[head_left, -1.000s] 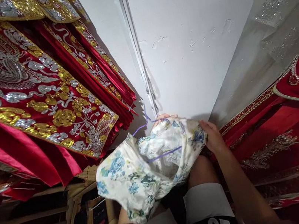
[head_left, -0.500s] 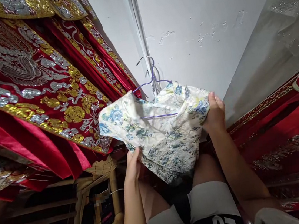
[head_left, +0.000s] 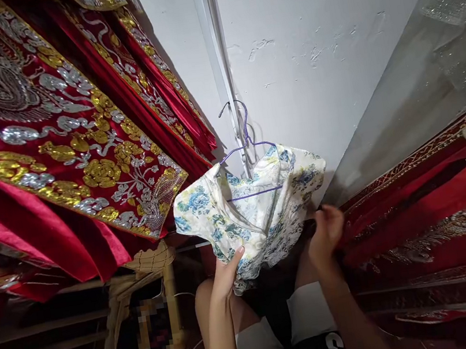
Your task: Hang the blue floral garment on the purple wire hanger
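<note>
A white garment with blue flowers (head_left: 256, 212) hangs on a purple wire hanger (head_left: 245, 137) in front of me, low against the white wall (head_left: 305, 41). My left hand (head_left: 227, 271) grips the garment's lower left hem, thumb on the fabric. My right hand (head_left: 326, 230) is curled at the garment's lower right edge, fingers blurred by motion and closed on the cloth. My bare knees and white shorts (head_left: 275, 337) show below.
Red robes with gold and silver embroidery (head_left: 57, 142) hang thickly on the left. More red embroidered cloth (head_left: 431, 209) lies to the right under a clear plastic cover (head_left: 425, 52). A bamboo chair (head_left: 154, 291) stands at lower left. A white pipe (head_left: 217, 54) runs down the wall.
The garment on its hanger has risen from my lap to hang before the wall. My right hand dropped from the shoulder to the lower right edge; my left hand holds the hem.
</note>
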Tool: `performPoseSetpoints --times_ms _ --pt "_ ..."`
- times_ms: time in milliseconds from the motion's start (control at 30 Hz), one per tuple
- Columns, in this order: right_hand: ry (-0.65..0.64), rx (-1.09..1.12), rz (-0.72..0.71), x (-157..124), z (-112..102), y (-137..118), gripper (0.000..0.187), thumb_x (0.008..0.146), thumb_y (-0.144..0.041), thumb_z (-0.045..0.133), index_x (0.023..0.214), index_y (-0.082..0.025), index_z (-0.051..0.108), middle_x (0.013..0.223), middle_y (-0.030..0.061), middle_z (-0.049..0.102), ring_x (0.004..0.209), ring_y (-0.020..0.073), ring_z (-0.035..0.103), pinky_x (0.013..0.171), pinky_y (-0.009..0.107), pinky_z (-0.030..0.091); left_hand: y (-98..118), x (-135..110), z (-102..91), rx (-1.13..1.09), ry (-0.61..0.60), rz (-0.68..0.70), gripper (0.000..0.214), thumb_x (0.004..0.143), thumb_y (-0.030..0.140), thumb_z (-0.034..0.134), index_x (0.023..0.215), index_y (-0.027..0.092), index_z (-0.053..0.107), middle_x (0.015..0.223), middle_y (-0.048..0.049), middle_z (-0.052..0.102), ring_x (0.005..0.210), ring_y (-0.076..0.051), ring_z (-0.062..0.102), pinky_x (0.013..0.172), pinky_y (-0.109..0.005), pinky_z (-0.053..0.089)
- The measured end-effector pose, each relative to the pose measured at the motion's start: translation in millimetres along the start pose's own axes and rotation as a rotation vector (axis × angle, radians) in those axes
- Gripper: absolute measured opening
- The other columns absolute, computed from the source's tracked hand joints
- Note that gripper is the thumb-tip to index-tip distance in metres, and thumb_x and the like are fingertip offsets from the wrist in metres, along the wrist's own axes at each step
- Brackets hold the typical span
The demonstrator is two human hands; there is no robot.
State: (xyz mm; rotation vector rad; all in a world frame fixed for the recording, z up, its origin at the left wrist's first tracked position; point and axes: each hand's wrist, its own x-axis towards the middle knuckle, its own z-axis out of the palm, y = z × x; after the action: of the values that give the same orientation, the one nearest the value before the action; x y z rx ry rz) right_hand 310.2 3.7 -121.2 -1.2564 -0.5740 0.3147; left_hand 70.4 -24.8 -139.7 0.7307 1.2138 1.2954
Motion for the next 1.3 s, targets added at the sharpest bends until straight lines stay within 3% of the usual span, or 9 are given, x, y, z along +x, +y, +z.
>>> performPoseSetpoints --times_ms 133,233,333,433,500,633,733,1100,1300 --pt "-0.777 -0.01 0.285 -59 12 2 0.047 0.095 -0.066 0.051 0.073 -0.025 0.057 0.066 0.0031 0.062 0.064 0.0212 0.06 0.065 0.035 0.05 5 -5 7.9 0.018 -0.063 -0.013 0.083 0.065 0.048 0.091 0.138 0.024 0.061 0.139 -0.0133 0.067 0.14 -0.036 0.055 0.123 -0.049 0.037" --pt "-0.995 0.058 0.374 -73 25 -5 0.055 0.091 -0.074 0.052 0.068 -0.024 0.054 0.059 0.0012 0.058 0.056 0.0185 0.055 0.058 0.033 0.047 8 -8 7.8 0.039 -0.067 0.004 0.079 0.067 0.047 0.089 0.138 0.025 0.06 0.136 -0.0118 0.068 0.135 -0.035 0.059 0.121 -0.048 0.041" --pt "-1.006 0.094 0.409 -72 29 -9 0.055 0.088 -0.075 0.057 0.068 -0.024 0.053 0.056 -0.0007 0.055 0.054 0.0161 0.052 0.055 0.03 0.044 7 -13 8.0 0.098 0.047 0.081 0.076 0.072 0.049 0.085 0.138 0.025 0.056 0.139 -0.012 0.066 0.136 -0.035 0.057 0.119 -0.047 0.042" --pt "-0.971 0.077 0.417 -70 25 -10 0.053 0.087 -0.072 0.058 0.068 -0.023 0.054 0.054 -0.0015 0.054 0.052 0.0146 0.048 0.053 0.028 0.04 -2 -19 14.9 0.253 0.392 0.373 0.071 0.08 0.051 0.076 0.141 0.027 0.046 0.154 -0.0136 0.049 0.147 -0.034 0.044 0.123 -0.045 0.035" --pt "-0.978 0.045 0.418 -70 21 -9 0.05 0.089 -0.068 0.058 0.07 -0.022 0.055 0.053 -0.0017 0.054 0.05 0.0138 0.047 0.051 0.027 0.037 -11 -22 22.9 0.405 0.494 0.563 0.062 0.085 0.048 0.072 0.138 0.028 0.046 0.158 -0.0147 0.041 0.151 -0.031 0.036 0.125 -0.045 0.03" --pt "-1.131 -0.047 0.406 -69 15 -10 0.041 0.092 -0.053 0.057 0.066 -0.022 0.053 0.05 -0.0036 0.052 0.048 0.0118 0.045 0.052 0.026 0.035 -30 -17 40.8 0.552 0.097 0.608 0.025 0.091 0.04 0.064 0.11 0.023 0.063 0.112 -0.0117 0.067 0.108 -0.027 0.065 0.097 -0.041 0.052" --pt "-1.208 -0.109 0.43 -58 17 -16 0.039 0.09 -0.048 0.057 0.063 -0.021 0.053 0.045 -0.0056 0.046 0.043 0.0104 0.041 0.049 0.026 0.031 -36 -11 51.0 0.518 -0.01 0.661 0.017 0.095 0.032 0.057 0.088 0.019 0.064 0.078 -0.0023 0.062 0.074 -0.017 0.061 0.072 -0.029 0.051" --pt "-0.98 0.19 0.239 40 104 -132 0.03 0.085 -0.04 0.068 0.068 -0.016 0.064 0.047 -0.0035 0.053 0.043 0.0079 0.043 0.045 0.022 0.034 -36 8 62.0 0.775 -0.302 0.825 0.019 0.098 0.017 0.046 0.081 0.02 0.053 0.078 -0.0022 0.053 0.073 -0.016 0.053 0.069 -0.026 0.044" --pt "-1.0 0.204 0.199 34 101 -138 0.026 0.09 -0.034 0.061 0.07 -0.017 0.063 0.048 -0.0039 0.054 0.044 0.008 0.044 0.045 0.02 0.034 24 37 55.5 0.769 -0.387 0.874 0.015 0.099 0.024 0.055 0.11 0.018 0.063 0.096 -0.0068 0.066 0.087 -0.018 0.064 0.082 -0.031 0.051"
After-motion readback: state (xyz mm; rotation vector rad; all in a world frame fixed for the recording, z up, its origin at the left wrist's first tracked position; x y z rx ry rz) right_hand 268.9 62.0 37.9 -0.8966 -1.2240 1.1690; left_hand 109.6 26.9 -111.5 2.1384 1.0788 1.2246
